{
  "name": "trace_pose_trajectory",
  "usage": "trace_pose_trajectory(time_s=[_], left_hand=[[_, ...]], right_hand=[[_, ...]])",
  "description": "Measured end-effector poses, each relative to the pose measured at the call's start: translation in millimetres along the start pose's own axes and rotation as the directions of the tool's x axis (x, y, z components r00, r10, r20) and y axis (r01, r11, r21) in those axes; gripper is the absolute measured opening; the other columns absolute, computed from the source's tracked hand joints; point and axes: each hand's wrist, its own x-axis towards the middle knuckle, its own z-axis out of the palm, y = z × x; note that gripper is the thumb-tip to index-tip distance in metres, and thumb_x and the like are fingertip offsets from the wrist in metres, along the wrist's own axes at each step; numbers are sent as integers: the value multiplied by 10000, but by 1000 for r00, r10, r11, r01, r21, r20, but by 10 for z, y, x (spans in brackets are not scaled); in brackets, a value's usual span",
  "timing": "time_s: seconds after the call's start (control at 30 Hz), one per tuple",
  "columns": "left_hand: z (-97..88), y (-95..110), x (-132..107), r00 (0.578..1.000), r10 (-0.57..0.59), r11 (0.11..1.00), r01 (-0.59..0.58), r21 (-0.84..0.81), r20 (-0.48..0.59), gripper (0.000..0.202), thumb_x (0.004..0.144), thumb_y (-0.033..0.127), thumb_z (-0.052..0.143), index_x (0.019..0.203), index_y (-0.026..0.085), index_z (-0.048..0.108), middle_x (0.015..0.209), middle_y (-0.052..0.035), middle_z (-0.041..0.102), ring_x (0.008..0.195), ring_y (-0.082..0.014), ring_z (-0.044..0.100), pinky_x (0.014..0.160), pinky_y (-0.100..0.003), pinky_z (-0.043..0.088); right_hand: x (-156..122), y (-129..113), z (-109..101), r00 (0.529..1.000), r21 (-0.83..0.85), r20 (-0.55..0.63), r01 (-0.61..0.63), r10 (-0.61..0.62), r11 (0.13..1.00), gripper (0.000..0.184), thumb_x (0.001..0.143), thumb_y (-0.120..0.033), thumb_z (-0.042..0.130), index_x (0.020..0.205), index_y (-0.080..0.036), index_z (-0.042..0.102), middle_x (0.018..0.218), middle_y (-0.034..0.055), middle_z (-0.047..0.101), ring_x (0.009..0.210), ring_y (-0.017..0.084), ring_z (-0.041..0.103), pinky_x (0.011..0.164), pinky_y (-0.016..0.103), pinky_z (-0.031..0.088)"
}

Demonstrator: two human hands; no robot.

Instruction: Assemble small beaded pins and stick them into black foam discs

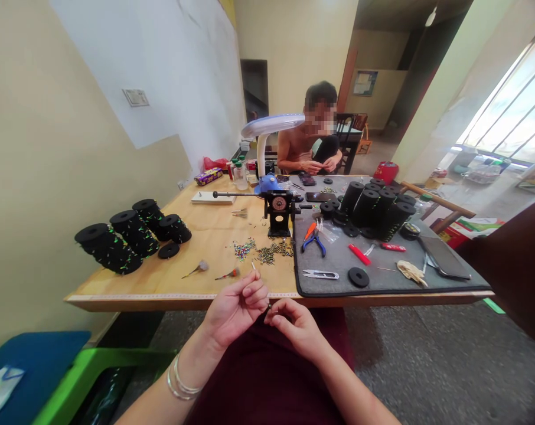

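My left hand (240,307) is closed in front of the table edge, palm turned up. A thin white piece (253,266) sticks up from its pinched fingertips. My right hand (297,330) is closed close beside it, thumb against fingers, on a small dark piece (270,307) too tiny to make out. Just beyond lie piles of small metal fittings (270,254) and coloured beads (244,249). Two small bundles of strands, one grey (201,267) and one orange-marked (228,274), rest on the wood left of my hands.
A black hand-crank winder (279,212) stands mid-table under a lamp (271,125). Black foam spools (128,233) stand left, more (369,203) right. The grey mat (338,251) holds pliers (315,244), thread snips (320,274) and a foam disc (358,277). Opposite sits a person (296,150), hands together.
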Motion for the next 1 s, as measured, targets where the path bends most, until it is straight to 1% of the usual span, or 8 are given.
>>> trace_pose_trajectory(time_s=[0.1, 0.23, 0.37, 0.57, 0.7, 0.83, 0.9, 1.0], left_hand=[[6, -4, -4, 1000, 6, 1000, -6, 0, -5, 218, 898, 111, 413, 683, 142, 433, 510, 72, 310, 435, -47, 338, 440, -170, 291], [19, 9, -14, 998, 57, 998, -57, 6, 1, 208, 902, 100, 401, 703, 133, 455, 503, 72, 315, 436, -50, 345, 443, -176, 297], [52, 34, -25, 994, 107, 994, -107, -14, 8, 203, 908, 90, 380, 735, 124, 480, 502, 70, 324, 438, -48, 356, 445, -173, 300], [85, 21, -23, 996, 82, 997, -81, -20, 28, 227, 922, 99, 350, 744, 112, 491, 494, 66, 335, 439, -48, 358, 441, -171, 296], [83, -17, -19, 998, 48, 999, -48, -22, 37, 252, 933, 116, 328, 736, 112, 485, 496, 63, 342, 437, -49, 353, 442, -174, 302], [60, -41, -6, 999, 25, 999, -25, -20, 24, 255, 940, 124, 317, 745, 111, 481, 507, 60, 354, 443, -47, 351, 446, -172, 305], [51, -43, 2, 999, 32, 999, -31, -22, 15, 258, 941, 123, 311, 744, 113, 477, 509, 59, 359, 446, -48, 352, 448, -174, 307], [49, -35, 13, 999, 35, 999, -35, -27, 10, 269, 945, 131, 303, 738, 113, 474, 508, 59, 358, 446, -48, 351, 448, -176, 307]], right_hand=[[-9, -25, 20, 1000, -61, -15, 22, -23, 998, 230, 850, -379, 566, 751, -174, 599, 711, 28, 643, 677, 147, 556, 712, 284, 443], [-52, 1, 1, 998, -110, -27, 46, -49, 993, 247, 856, -378, 557, 730, -172, 606, 678, 16, 630, 634, 134, 537, 681, 266, 438], [-118, 110, -67, 996, -174, -55, 54, -64, 983, 263, 863, -377, 545, 728, -168, 630, 688, 24, 633, 656, 145, 550, 688, 270, 434], [-157, 256, -173, 997, -265, -45, 55, -69, 963, 232, 864, -349, 558, 757, -182, 678, 752, 47, 684, 745, 176, 610, 749, 298, 452], [-129, 131, -230, 994, -336, 20, 104, -104, 936, 188, 852, -343, 577, 917, -220, 703, 915, 64, 704, 892, 205, 618, 844, 341, 446], [-61, -108, -217, 987, -331, 45, 157, -151, 930, 277, 851, -354, 580, 1092, -234, 642, 1071, 71, 668, 1006, 218, 583, 915, 369, 418], [-12, -205, -181, 985, -328, 44, 170, -165, 929, 261, 851, -355, 580, 1068, -227, 646, 1011, 63, 684, 937, 205, 605, 870, 350, 441], [60, -288, -115, 984, -347, 34, 175, -174, 921, 170, 838, -344, 598, 894, -206, 680, 846, 38, 695, 793, 178, 615, 773, 302, 458]])
